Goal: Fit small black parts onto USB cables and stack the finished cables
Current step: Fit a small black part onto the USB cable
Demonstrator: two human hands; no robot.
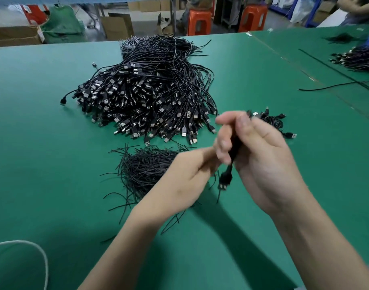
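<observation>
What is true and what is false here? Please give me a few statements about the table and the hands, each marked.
1. The right hand grips a black cable whose plug hangs below it. True.
2. The table is red. False: it is green.
3. The big pile of USB cables lies beyond the hands. True.
4. The heap of thin black strands lies to the right of the right hand. False: it lies by the left hand.
5. The stools in the background are blue. False: they are orange.
</observation>
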